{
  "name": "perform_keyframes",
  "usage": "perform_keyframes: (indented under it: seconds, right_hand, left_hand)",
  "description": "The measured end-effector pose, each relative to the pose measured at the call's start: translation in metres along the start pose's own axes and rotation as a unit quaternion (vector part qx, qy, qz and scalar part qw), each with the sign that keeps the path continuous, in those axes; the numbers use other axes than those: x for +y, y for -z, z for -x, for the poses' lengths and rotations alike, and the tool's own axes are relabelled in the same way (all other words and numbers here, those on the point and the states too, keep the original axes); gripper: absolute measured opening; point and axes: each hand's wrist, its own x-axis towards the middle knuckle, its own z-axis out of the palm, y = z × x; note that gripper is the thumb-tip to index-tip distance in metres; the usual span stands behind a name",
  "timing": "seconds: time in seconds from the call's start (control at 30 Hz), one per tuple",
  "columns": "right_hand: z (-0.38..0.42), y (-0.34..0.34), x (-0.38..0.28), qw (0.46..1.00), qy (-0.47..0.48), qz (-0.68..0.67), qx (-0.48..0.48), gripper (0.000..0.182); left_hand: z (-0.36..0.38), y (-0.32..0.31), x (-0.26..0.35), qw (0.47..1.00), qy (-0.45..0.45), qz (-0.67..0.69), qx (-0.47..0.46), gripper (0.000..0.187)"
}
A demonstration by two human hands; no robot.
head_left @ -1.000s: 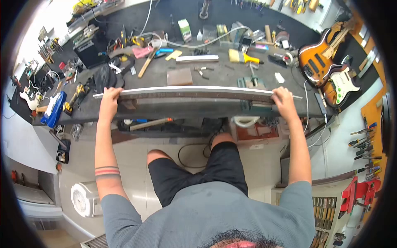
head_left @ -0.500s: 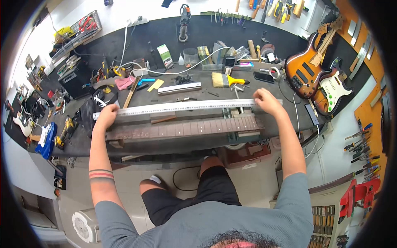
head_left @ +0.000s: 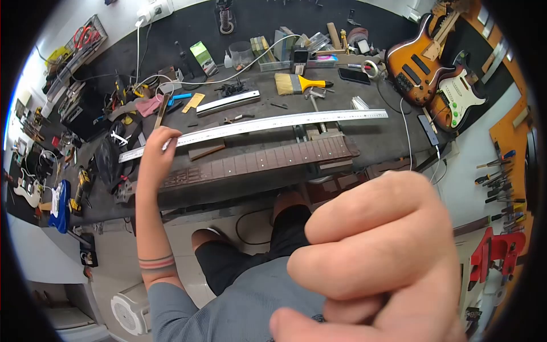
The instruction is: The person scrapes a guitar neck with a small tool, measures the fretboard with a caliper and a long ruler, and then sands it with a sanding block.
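Note:
A long steel ruler [head_left: 273, 121] lies slanted across the workbench, behind a dark fretted guitar neck [head_left: 256, 162]. My left hand [head_left: 159, 147] is closed on the ruler near its left end. Large in front of the camera, my right hand [head_left: 376, 245] is off the ruler, its fingers curled with nothing visible in them; it hides part of my lap and shirt. Under the right half of the neck there is a metal vise or support [head_left: 325, 137]. A wooden block [head_left: 206, 149] sits between the ruler and the neck.
Behind the ruler are a silver bar [head_left: 228, 103], a wide brush [head_left: 290, 84] and a phone [head_left: 354, 75]. Two guitars, one a sunburst guitar [head_left: 417, 68], stand at the right. At the left are a drill [head_left: 82, 185] and a blue guitar body [head_left: 58, 208].
My right hand has left the ruler's right end and come up close to the camera. My left hand stays at the ruler's left part. The view has shifted and tilted.

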Motion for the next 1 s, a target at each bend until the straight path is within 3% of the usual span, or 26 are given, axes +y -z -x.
perform_keyframes:
  seconds: [0.07,0.13,0.23,0.33,0.4,0.47,0.53,0.57,0.6,0.67,0.7,0.73,0.8,0.83,0.87,0.97,1.0]
  right_hand:
    - [0.010,-0.019,0.011,0.996,0.079,-0.003,0.032,0.012]
    - [0.010,-0.022,0.010,0.995,0.101,-0.012,0.019,0.015]
    - [0.011,-0.011,-0.003,0.997,-0.004,-0.021,-0.073,0.016]
    - [0.007,0.007,-0.048,0.967,-0.199,-0.017,-0.156,0.008]
    - [0.020,0.008,-0.025,0.969,-0.196,-0.086,-0.123,0.009]
    - [0.038,-0.008,0.032,0.981,-0.148,-0.107,-0.057,0.016]
    - [0.057,-0.033,0.123,0.986,-0.161,-0.042,-0.021,0.027]
    - [0.067,-0.043,0.176,0.981,-0.192,0.015,-0.017,0.032]
    - [0.076,-0.044,0.232,0.957,-0.238,0.153,-0.064,0.036]
    - [0.081,-0.048,0.340,0.921,-0.367,0.129,-0.001,0.026]
    - [0.100,-0.044,0.421,0.932,-0.270,0.242,0.004,0.026]
    - [0.094,-0.037,0.464,0.906,-0.320,0.276,0.004,0.039]
    - [0.078,-0.021,0.553,0.861,-0.460,0.201,0.079,0.054]
    - [0.078,-0.017,0.601,0.833,-0.473,0.264,0.115,0.058]
    - [0.053,-0.020,0.584,0.793,-0.555,0.218,0.126,0.063]
    - [0.050,-0.020,0.643,0.782,-0.573,0.193,0.150,0.063]
    - [0.047,-0.020,0.646,0.776,-0.583,0.201,0.129,0.052]
  left_hand:
    - [0.017,-0.012,0.031,1.000,-0.002,0.020,-0.009,0.009]
    - [0.033,-0.020,0.056,0.998,-0.054,0.009,-0.014,0.012]
    - [0.055,-0.031,0.076,0.996,-0.089,0.016,-0.010,0.015]
    - [0.073,-0.041,0.090,0.994,-0.110,0.020,-0.006,0.016]
    - [0.083,-0.035,0.092,0.995,-0.101,0.026,-0.004,0.018]
    - [0.090,-0.031,0.098,0.993,-0.096,0.062,0.018,0.022]
    - [0.096,-0.030,0.099,0.992,-0.090,0.079,0.025,0.025]
    - [0.100,-0.033,0.099,0.992,-0.082,0.094,0.024,0.026]
    - [0.104,-0.036,0.098,0.991,-0.074,0.110,0.021,0.026]
    - [0.110,-0.044,0.099,0.989,-0.069,0.127,0.017,0.027]
    - [0.112,-0.050,0.100,0.989,-0.072,0.129,0.017,0.028]
    - [0.117,-0.057,0.098,0.989,-0.063,0.135,0.002,0.030]
    - [0.118,-0.062,0.098,0.987,-0.062,0.145,-0.035,0.031]
    - [0.122,-0.065,0.097,0.987,-0.055,0.143,-0.052,0.032]
    - [0.124,-0.065,0.093,0.987,-0.044,0.147,-0.057,0.031]
    - [0.127,-0.068,0.083,0.986,-0.014,0.155,-0.061,0.030]
    - [0.129,-0.068,0.079,0.986,-0.008,0.155,-0.056,0.029]
